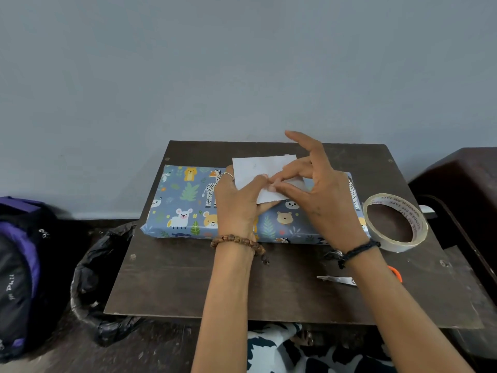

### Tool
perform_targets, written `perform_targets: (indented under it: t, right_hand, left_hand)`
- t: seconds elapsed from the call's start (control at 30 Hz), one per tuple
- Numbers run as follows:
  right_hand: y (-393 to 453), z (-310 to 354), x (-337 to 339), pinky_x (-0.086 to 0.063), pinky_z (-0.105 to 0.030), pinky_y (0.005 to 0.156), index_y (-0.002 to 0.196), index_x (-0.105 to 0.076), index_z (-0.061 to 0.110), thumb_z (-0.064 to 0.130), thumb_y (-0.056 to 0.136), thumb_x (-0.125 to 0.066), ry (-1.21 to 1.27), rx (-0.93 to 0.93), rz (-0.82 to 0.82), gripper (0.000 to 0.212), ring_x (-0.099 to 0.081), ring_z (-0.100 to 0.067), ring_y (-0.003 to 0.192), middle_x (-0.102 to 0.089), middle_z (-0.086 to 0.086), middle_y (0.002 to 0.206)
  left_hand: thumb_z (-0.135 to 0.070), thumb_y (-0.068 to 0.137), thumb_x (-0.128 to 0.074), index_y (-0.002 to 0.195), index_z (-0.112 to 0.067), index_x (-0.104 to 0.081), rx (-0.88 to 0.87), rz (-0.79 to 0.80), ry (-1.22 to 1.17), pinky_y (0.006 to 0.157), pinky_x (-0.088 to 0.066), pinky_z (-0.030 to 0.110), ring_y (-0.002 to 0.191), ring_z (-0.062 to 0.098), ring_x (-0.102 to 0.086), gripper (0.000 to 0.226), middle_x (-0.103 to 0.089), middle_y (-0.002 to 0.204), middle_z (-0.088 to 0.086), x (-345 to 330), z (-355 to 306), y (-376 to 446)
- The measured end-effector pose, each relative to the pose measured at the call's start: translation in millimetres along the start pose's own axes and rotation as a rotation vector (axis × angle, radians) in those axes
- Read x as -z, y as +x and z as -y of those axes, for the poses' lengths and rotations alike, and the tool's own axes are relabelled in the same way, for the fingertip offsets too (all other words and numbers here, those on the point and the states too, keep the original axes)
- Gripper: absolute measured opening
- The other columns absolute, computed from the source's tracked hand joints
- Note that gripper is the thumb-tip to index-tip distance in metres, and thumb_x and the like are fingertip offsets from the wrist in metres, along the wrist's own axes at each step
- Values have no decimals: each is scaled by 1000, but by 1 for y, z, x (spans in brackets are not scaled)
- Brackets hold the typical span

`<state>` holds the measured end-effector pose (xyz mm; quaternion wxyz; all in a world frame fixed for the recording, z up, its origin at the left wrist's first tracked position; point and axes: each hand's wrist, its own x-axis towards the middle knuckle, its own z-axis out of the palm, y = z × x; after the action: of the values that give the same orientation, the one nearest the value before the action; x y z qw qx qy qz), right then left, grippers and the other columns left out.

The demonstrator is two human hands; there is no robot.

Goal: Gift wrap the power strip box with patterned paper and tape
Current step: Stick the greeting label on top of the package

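While dark table (172,286) carries everything, wrapped box (188,203) lies flat at its far half, animal-print paper covering it. Left hand (239,203) grips white paper piece (258,170) above box; right hand (314,192) pinches same piece, other fingers spread. Tape roll (396,223) beside box's right end; scissors (338,279) near right forearm.

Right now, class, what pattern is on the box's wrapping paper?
Cartoon animals and leaves on blue paper, clearest in the head view.

The scissors (339,280) lie half hidden under the right forearm; the tape roll (395,222) print is too small to read; the left edge cuts off the backpack (18,275); hands cover the wrapped box (185,203) middle
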<state>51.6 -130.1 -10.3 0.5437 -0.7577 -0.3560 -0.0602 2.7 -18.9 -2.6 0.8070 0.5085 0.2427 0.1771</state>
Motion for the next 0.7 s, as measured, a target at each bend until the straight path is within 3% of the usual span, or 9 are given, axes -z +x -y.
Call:
perform_targets:
  t: [0.13, 0.27, 0.47, 0.7]
  right_hand:
    - [0, 4, 6, -38, -4, 88, 129, -36, 39, 16, 79, -72, -20, -4, 60, 65, -58, 7, 93, -69, 22, 82]
    - [-2, 6, 8, -38, -3, 85, 124, -34, 46, 18, 81, -71, -63, 6, 97, 63, -58, 9, 92, -69, 18, 82]
    - [-2, 3, 3, -36, 0, 81, 123, -40, 28, 17, 81, -70, 11, -17, -55, 53, -61, 8, 83, -68, 15, 76]
    - [0, -1, -7, -38, -3, 78, 124, -38, 20, 15, 79, -71, 51, -57, -135, 56, -60, 1, 77, -65, 8, 77]
  left_hand:
    - [6, 84, -58, 101, -8, -55, -28, -49, 16, 47, -53, 19, 65, 9, -63, 23, -63, 84, 2, -2, 1, -1]
    - [6, 83, -58, 95, -11, -55, -36, -79, 30, 46, -52, 18, 67, 9, -61, 20, -63, 82, 1, -3, 1, -1]
    - [4, 83, -59, 101, -12, -55, -55, -24, 69, 47, -52, 17, 68, 6, -63, 25, -64, 86, -2, -4, 0, -2]
    - [4, 83, -59, 87, -22, -56, -79, 4, 48, 49, -52, 19, 68, 7, -66, 26, -65, 84, -3, -2, 1, -3]
